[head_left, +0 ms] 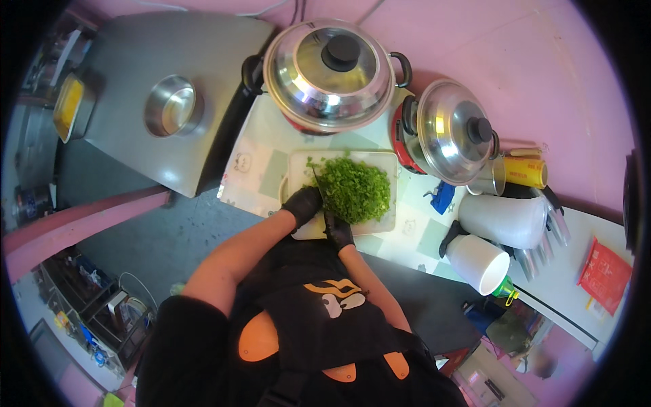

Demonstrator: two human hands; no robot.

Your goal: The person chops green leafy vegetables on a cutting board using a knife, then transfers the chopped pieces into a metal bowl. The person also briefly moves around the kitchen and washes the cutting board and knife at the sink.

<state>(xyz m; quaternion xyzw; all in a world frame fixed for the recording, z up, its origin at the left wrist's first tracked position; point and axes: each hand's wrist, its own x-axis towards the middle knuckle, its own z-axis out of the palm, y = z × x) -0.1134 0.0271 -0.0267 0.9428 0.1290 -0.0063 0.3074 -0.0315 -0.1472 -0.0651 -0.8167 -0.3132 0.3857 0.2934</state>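
Note:
A mound of chopped green herbs [356, 189] covers much of a white cutting board [310, 232]. The dark blade of a knife [318, 184] stands along the left edge of the mound, its tip pointing away from me. My right hand [339, 233], in a black glove, is at the near end of the blade and appears closed around the handle, which is hidden. Also gloved in black, my left hand [303, 206] is curled close against the blade's left side. Its fingertips are out of sight, so whether it grips anything is unclear.
Two lidded steel pots, one large [305, 96] and one smaller [442, 132], stand behind the board. A steel bowl [173, 107] sits on the left table. Stacked white cups [478, 262], a blue cloth-like item [441, 197] and a red packet [605, 277] lie to the right.

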